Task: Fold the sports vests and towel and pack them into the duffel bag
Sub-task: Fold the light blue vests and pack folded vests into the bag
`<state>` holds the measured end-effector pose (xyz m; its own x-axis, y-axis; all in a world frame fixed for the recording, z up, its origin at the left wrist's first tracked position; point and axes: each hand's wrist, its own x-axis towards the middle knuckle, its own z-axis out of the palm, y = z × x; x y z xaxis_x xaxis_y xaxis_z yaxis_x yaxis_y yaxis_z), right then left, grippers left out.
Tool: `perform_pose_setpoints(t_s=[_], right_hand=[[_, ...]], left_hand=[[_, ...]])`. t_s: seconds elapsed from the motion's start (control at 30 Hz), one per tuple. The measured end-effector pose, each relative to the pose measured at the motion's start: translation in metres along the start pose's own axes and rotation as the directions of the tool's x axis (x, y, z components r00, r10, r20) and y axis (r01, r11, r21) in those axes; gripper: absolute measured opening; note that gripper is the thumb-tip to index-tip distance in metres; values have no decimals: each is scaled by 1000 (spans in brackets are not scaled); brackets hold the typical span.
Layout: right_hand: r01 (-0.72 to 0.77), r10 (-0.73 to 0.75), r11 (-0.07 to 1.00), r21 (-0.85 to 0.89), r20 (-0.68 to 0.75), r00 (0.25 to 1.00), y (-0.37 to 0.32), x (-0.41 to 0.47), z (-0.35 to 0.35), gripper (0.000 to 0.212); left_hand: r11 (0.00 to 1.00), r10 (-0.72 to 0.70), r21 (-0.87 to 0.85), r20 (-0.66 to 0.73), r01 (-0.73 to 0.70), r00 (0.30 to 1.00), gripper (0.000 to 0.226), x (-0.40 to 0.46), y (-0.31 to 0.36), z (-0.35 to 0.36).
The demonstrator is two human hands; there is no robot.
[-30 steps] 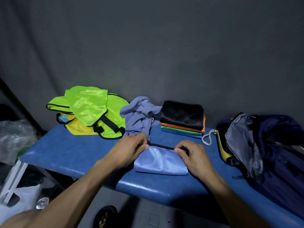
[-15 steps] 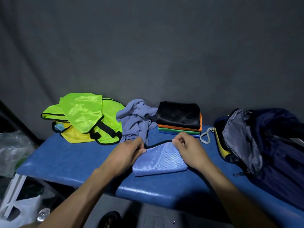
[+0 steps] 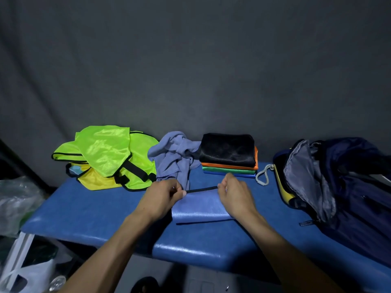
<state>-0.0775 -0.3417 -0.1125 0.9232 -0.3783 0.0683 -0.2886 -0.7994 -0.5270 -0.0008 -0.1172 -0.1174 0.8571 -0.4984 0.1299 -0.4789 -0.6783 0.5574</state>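
Hands (image 3: pixel 163 194) (image 3: pixel 233 194) pinching blue vest (image 3: pixel 198 205) corners

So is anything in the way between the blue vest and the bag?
Nothing visible. The blue vest, held by both hands, has only bare bench between it and the open bag to its right.

Left hand (image 3: pixel 161 194) and right hand (image 3: pixel 233 192) pinch far corners of folded blue vest (image 3: pixel 198 206) on blue padded bench (image 3: pixel 95 216); open duffel bag (image 3: pixel 338 187) at right, apparently unpacked.
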Motion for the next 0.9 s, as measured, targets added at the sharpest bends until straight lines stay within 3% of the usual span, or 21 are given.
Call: perform_pose_setpoints(t_s=[0.17, 0.3, 0.47, 0.57, 0.67, 0.73, 0.8, 0.9], right_hand=[[-42, 50, 990, -133, 55, 997, -6, 4, 2, 34], [-115, 133, 980, -165, 104, 986, -10, 4, -3, 43], [-151, 151, 988, -6, 38, 988, -13, -2, -5, 33], [-134, 140, 977, 164, -22, 990, -11, -5, -3, 27], [-94, 108, 977, 192, -64, 992, -9, -7, -1, 24], [-71, 87, 980, 184, -81, 993, -7, -8, 0, 24], [-51, 69, 982, 181, -94, 993, -5, -9, 0, 23], [-13, 33, 983, 185, -108, 994, -4, -11, -1, 21]], left_hand=[[982, 5, 191, 24, -10, 1000, 23, -2, -5, 3], [939, 98, 334, -21, -85, 995, 19, -8, 1, 9], [855, 270, 485, -110, -186, 956, 30, -17, -7, 22], [859, 248, 478, -71, -185, 966, 20, -12, 0, 6], [869, 276, 451, -99, -204, 956, 11, -11, 31, -11], [915, 291, 323, -121, -240, 949, 23, -14, 53, -9], [940, 297, 181, -15, -289, 955, 32, -23, 62, 7], [920, 283, 247, 119, -304, 952, 54, -33, 47, 35]])
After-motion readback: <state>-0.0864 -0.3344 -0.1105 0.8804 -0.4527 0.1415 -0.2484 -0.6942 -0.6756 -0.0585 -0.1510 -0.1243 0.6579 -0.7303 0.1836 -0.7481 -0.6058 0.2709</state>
